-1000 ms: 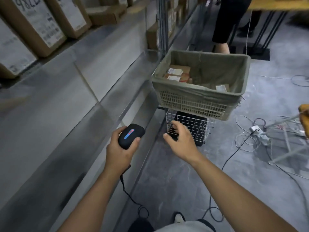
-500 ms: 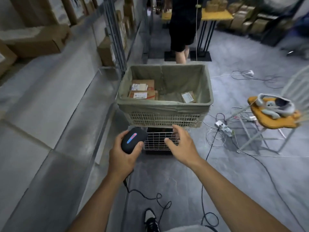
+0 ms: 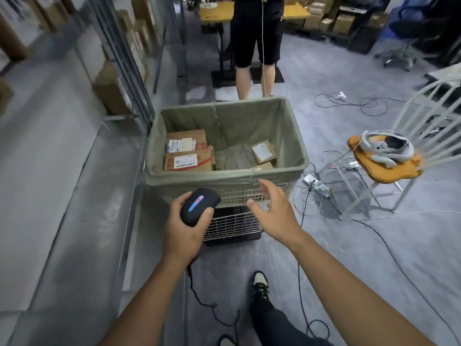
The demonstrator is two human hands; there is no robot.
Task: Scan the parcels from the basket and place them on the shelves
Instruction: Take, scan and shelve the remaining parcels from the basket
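Left hand grips a black handheld scanner before the near rim of the cloth-lined basket; right hand, fingers spread and holding nothing, hovers at the same rim; labelled cardboard parcels lie along the basket's left wall, a smaller parcel toward its right; shelves stand at left.

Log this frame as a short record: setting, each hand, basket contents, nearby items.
setting: warehouse aisle, shelves on the person's left
left hand: grips a black scanner with a lit strip
right hand: open, empty, reaching toward the basket
basket contents: two labelled parcels at left, smaller parcel at right
nearby: chair with a headset on it; cables on the floor; another person standing beyond the basket
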